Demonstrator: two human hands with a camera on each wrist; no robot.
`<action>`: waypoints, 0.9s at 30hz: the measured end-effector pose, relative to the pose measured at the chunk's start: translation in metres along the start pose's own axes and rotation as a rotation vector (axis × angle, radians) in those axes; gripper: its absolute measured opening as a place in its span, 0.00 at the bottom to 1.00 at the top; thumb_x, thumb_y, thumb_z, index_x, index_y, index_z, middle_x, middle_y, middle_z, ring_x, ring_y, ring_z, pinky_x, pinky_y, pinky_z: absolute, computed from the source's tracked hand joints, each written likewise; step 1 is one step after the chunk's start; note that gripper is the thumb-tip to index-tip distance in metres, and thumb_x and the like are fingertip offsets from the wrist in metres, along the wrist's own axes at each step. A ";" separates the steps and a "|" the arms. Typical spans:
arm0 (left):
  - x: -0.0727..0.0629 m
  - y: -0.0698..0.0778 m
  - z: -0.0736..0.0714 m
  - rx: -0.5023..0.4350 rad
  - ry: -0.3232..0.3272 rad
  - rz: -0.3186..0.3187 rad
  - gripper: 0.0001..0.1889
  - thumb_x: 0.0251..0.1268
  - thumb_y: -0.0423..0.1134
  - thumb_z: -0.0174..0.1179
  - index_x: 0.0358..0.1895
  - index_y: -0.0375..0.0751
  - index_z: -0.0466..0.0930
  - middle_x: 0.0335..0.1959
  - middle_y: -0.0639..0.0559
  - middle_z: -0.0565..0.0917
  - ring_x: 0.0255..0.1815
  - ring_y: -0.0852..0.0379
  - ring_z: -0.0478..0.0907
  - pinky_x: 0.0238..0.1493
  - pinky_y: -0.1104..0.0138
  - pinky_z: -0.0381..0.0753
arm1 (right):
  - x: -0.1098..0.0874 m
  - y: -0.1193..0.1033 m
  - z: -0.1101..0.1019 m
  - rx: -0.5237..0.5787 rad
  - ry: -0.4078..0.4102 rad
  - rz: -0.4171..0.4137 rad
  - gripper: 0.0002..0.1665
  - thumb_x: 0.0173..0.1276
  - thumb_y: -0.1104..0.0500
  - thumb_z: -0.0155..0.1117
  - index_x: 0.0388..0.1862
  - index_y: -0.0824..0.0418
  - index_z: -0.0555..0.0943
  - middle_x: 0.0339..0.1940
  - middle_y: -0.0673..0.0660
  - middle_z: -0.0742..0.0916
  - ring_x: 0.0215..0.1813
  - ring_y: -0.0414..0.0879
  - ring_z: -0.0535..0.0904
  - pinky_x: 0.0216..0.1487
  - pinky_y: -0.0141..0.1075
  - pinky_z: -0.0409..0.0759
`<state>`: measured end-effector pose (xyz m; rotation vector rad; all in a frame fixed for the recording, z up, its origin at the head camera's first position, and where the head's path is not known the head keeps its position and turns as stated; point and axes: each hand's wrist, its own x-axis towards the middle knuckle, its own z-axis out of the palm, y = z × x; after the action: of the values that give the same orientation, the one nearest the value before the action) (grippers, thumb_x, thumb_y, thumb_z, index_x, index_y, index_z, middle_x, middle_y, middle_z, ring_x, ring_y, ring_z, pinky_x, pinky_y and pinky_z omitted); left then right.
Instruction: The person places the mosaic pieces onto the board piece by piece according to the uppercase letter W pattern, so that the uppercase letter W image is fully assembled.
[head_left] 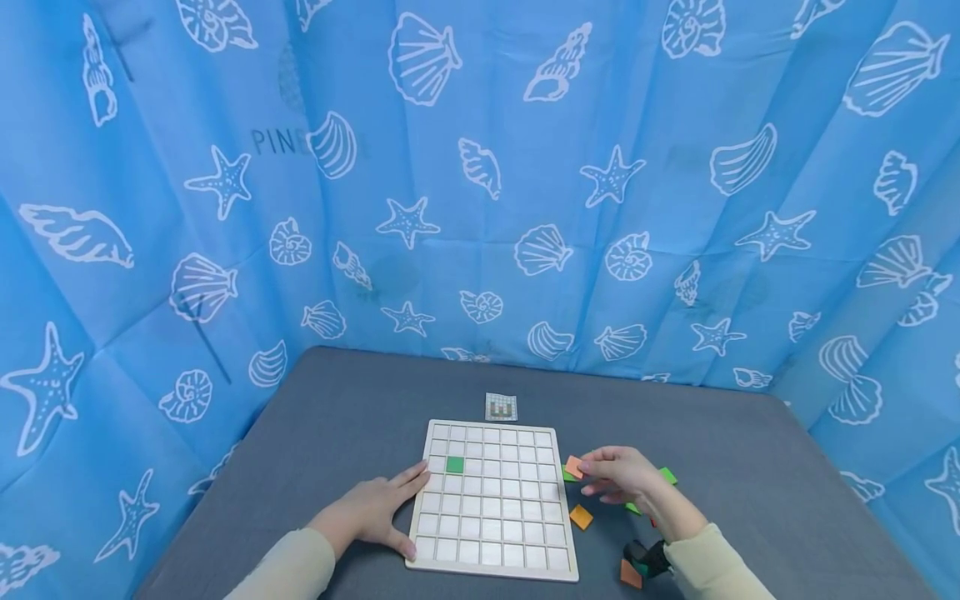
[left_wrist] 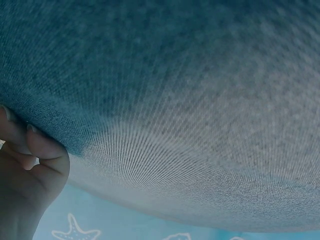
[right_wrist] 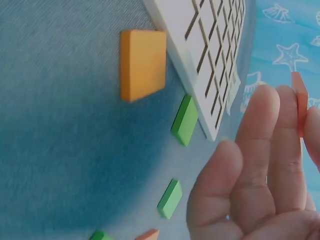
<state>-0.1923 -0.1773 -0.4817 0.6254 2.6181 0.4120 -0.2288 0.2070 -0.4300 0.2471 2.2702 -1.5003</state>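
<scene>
The right hand (head_left: 618, 473) pinches a thin, pale-orange square tile (head_left: 574, 467) between thumb and finger; the flat white gridded board (head_left: 470, 527), nearly square with no clear long axis, lies just to that hand's left. The left hand (head_left: 378, 508) is nearer still (spread, touching the board's left edge). Beneath the right hand, loose green flat tiles (head_left: 668, 476) are partly hidden; the small white printed card (head_left: 501, 407) beyond both hands is illegible.

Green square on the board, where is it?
In the head view, the green square sits upper left on the board, right of the left hand.
</scene>
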 end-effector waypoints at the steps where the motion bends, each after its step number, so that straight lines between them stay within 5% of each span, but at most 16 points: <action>1: 0.000 0.000 0.000 0.001 -0.001 0.000 0.57 0.43 0.67 0.69 0.77 0.50 0.54 0.79 0.59 0.48 0.67 0.36 0.66 0.59 0.45 0.69 | 0.001 0.000 0.002 0.006 0.003 0.000 0.11 0.69 0.58 0.64 0.44 0.66 0.82 0.31 0.53 0.87 0.33 0.46 0.85 0.37 0.42 0.79; 18: 0.000 0.002 -0.001 -0.008 -0.008 -0.008 0.56 0.44 0.66 0.69 0.77 0.50 0.54 0.79 0.59 0.47 0.67 0.35 0.66 0.59 0.44 0.68 | 0.002 -0.012 0.039 0.114 -0.016 -0.028 0.12 0.68 0.61 0.64 0.47 0.68 0.83 0.29 0.53 0.87 0.29 0.46 0.85 0.32 0.39 0.77; 27: 0.002 -0.001 0.001 0.005 -0.008 -0.028 0.57 0.42 0.68 0.68 0.78 0.53 0.54 0.79 0.62 0.47 0.67 0.37 0.66 0.60 0.45 0.68 | 0.009 -0.020 0.062 0.183 0.054 -0.024 0.11 0.67 0.61 0.66 0.45 0.67 0.83 0.32 0.54 0.87 0.26 0.45 0.84 0.28 0.36 0.72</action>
<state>-0.1944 -0.1771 -0.4838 0.5899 2.6177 0.3931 -0.2292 0.1418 -0.4380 0.3170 2.1854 -1.7356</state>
